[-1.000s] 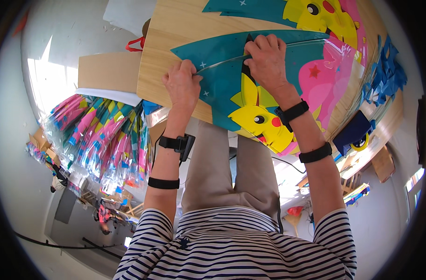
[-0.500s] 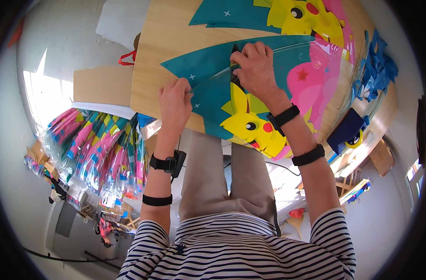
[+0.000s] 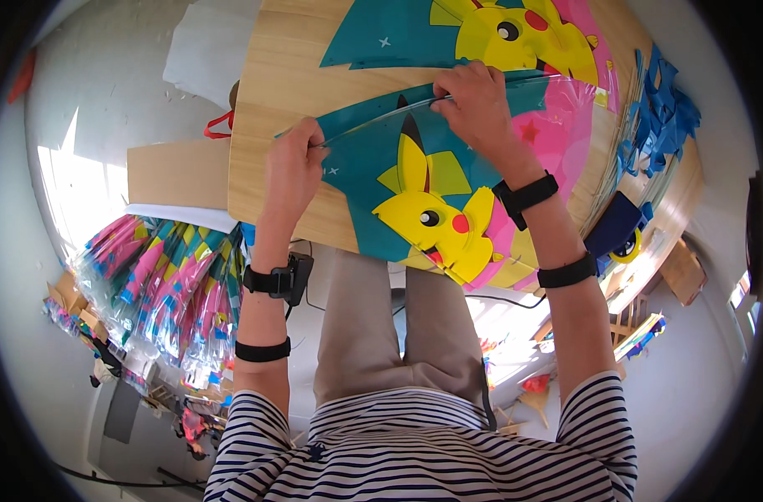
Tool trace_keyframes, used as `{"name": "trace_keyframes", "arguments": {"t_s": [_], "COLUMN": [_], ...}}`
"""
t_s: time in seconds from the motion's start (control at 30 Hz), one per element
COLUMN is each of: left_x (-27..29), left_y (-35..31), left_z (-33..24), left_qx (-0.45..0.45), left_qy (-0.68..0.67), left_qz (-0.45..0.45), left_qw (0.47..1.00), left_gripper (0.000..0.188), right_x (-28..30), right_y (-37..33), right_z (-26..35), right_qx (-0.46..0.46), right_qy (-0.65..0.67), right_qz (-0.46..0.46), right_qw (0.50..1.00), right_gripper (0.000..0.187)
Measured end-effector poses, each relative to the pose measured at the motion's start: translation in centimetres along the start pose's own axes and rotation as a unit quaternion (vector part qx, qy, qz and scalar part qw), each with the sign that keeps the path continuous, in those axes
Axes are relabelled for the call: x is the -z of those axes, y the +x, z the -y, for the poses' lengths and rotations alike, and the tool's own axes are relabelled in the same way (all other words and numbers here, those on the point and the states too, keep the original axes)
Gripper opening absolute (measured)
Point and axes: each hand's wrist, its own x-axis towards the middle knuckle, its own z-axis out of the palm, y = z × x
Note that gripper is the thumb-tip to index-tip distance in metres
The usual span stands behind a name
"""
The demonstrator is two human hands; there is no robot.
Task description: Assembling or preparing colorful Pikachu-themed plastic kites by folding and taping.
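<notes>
A teal, pink and yellow kite sail (image 3: 360,197) with a big-eared yellow cartoon figure lies across the near part of the wooden table (image 3: 264,92). A thin rod or folded seam (image 3: 373,124) runs slantwise along it. My left hand (image 3: 291,167) is closed in a pinch at the left end of that line. Farther right, my right hand (image 3: 479,105) pinches the same line, lifting the film into a ridge. Whether a separate rod sits inside the fold cannot be made out. Beyond it lies a second, similar kite sail (image 3: 381,40).
Blue ribbon-like strips (image 3: 667,109) and thin clear rods lie along the table's right edge, near a navy piece (image 3: 609,224). To the left, bagged folded kites (image 3: 160,280) hang in a bundle below a cardboard piece (image 3: 176,174). A red loop (image 3: 219,125) shows beside the table.
My right hand has slid rightward and slightly away along the line, uncovering the figure's black-tipped ear. My left hand has moved a little left and up, and the film is raised more.
</notes>
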Motion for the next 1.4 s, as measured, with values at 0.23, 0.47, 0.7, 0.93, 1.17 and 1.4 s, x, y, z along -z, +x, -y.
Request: {"name": "trace_keyframes", "arguments": {"t_s": [0.23,0.47,0.7,0.93,1.17,1.4], "left_x": [-0.6,-1.2,-2.2,-2.0,-2.1,-2.0], "left_y": [1.9,2.2,2.1,2.3,2.2,2.1], "left_z": [1.1,1.9,1.8,2.2,1.8,2.0], "left_qx": [0.029,0.034,0.047,0.031,0.036,0.017], "left_qy": [0.012,0.060,0.081,0.101,0.090,0.107], "left_qz": [-0.023,-0.060,-0.097,-0.093,-0.118,-0.114], "left_qw": [0.999,0.996,0.991,0.990,0.988,0.988], "left_gripper": [0.016,0.018,0.019,0.021,0.023,0.023], "right_x": [-1.4,-1.9,-1.6,-1.5,-1.5,-1.9], "right_y": [1.7,2.5,2.5,2.5,2.3,2.1], "right_z": [0.0,0.5,0.7,1.2,1.7,1.7], "right_qx": [0.008,0.005,-0.006,-0.001,0.011,0.014], "right_qy": [-0.029,-0.044,-0.040,-0.053,-0.058,-0.043], "right_qz": [0.007,0.006,0.028,0.025,-0.002,-0.014], "right_qw": [1.000,0.999,0.999,0.998,0.998,0.999], "right_gripper": [0.015,0.020,0.028,0.022,0.025,0.030]}}
